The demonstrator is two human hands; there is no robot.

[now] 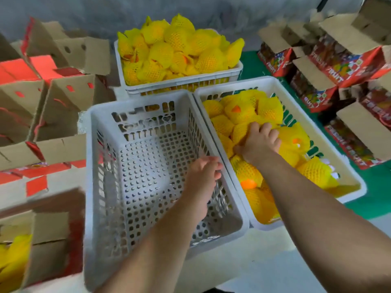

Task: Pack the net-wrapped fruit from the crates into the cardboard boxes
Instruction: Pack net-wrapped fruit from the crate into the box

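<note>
The right hand (259, 142) is down in the right crate (347, 166), on top of the fruit (243, 132) in yellow nets. Its fingers are spread and bent over one net-wrapped fruit, pressing into it, but it is hard to tell if they have closed round it. The left hand (202, 176) is over the middle crate (93, 157), near the wall next to the right crate. Its fingers are curled a little and hold nothing. The middle crate has no fruit in it (just lots of round holes in the bottom). The two crates touch side by side. Behind them sits the far crate (211, 78), heaped high with more yellow-netted fruit. On the left stand open boxes (63, 106) with red sides and brown flaps. One box (48, 240) at the bottom left has some yellow-netted fruit in it already. On the right, more boxes with fruit pictures (342, 66) are stacked on a green floor (376, 191), and their flaps stand open
</note>
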